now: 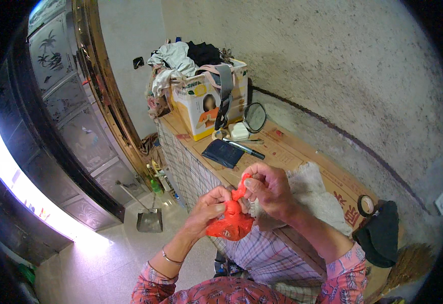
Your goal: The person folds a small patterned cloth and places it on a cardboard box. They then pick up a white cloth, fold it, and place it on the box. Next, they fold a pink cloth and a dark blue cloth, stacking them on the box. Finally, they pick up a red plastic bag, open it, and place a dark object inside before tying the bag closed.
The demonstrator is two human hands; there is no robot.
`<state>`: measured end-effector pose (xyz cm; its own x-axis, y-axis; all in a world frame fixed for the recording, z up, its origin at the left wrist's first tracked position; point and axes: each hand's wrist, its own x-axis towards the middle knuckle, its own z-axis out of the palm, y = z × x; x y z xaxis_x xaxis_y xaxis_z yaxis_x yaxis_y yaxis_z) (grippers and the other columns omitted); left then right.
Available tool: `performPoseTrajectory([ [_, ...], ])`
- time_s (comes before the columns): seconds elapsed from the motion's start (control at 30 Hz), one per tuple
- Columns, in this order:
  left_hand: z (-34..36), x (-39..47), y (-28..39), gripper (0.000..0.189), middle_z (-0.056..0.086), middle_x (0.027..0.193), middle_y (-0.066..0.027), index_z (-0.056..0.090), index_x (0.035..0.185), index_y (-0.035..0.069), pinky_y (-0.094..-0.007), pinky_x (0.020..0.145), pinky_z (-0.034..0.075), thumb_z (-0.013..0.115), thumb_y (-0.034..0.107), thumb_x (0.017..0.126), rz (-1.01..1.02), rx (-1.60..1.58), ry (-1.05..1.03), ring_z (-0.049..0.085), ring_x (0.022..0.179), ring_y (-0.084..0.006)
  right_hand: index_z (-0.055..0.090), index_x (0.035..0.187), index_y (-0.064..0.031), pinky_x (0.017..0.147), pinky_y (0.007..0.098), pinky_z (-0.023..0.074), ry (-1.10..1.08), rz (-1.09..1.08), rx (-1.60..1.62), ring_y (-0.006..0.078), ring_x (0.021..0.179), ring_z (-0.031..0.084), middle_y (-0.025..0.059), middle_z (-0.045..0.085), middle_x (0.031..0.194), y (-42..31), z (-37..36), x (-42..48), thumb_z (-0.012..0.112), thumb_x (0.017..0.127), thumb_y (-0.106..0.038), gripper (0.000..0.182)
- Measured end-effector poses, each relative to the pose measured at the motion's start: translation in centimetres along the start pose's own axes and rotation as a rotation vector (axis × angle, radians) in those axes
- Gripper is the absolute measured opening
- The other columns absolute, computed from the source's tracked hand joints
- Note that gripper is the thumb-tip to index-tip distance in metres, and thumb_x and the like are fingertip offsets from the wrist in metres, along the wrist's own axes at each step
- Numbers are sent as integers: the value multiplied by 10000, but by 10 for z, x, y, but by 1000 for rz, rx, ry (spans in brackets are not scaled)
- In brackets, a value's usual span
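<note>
A red plastic bag (231,227) hangs between my hands over the table's front edge. Its body bulges with something inside that I cannot make out. My left hand (210,205) pinches the gathered neck just above the bulge. In the fingers of my right hand (269,188) is the twisted top end of the same bag, a little higher and to the right. Under my right forearm lies a pale woven cloth (308,190) on the cardboard table cover (282,152).
Beyond my hands lie a dark wallet-like case (223,152), a marker pen (244,148), a white case (238,131) and a round mirror (254,117). A carton of clothes (202,102) stands behind. Tape (365,205) and a black cap (379,235) are right. A dustpan (149,220) rests on the floor.
</note>
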<state>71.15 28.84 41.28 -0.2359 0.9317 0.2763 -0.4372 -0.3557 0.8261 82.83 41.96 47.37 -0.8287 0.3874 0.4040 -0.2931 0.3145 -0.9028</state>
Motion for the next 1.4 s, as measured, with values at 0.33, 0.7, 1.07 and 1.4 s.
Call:
performPoseTrajectory([
  [0.33,15,-3,27,144,585,779,-26,492,893,33,-172,565,393,567,65,774,-95,522,28,508,648,-54,523,845,-8,535,205,410,-40,-158,38,60,576,472,30,535,694,-22,-4,-4,535,832,-132,126],
  [0.7,3,-8,21,246,535,794,0,549,918,23,-223,669,418,659,163,748,198,1075,68,496,727,-79,525,878,-9,553,201,415,-82,-112,46,59,601,487,27,539,708,-31,2,-10,542,833,-148,146],
  [1.07,22,-23,11,228,595,852,-7,554,986,-6,-216,675,447,570,159,830,20,491,310,534,747,-65,554,956,-20,589,252,447,-80,-158,-124,116,643,536,63,571,742,-11,14,-9,625,753,-176,265],
  [1.4,14,-31,-2,267,594,963,-69,526,1047,-20,-263,743,474,520,169,858,117,60,404,571,823,-119,485,669,-26,440,307,350,-142,-159,-364,152,475,453,89,467,527,12,15,-10,512,736,-76,88],
])
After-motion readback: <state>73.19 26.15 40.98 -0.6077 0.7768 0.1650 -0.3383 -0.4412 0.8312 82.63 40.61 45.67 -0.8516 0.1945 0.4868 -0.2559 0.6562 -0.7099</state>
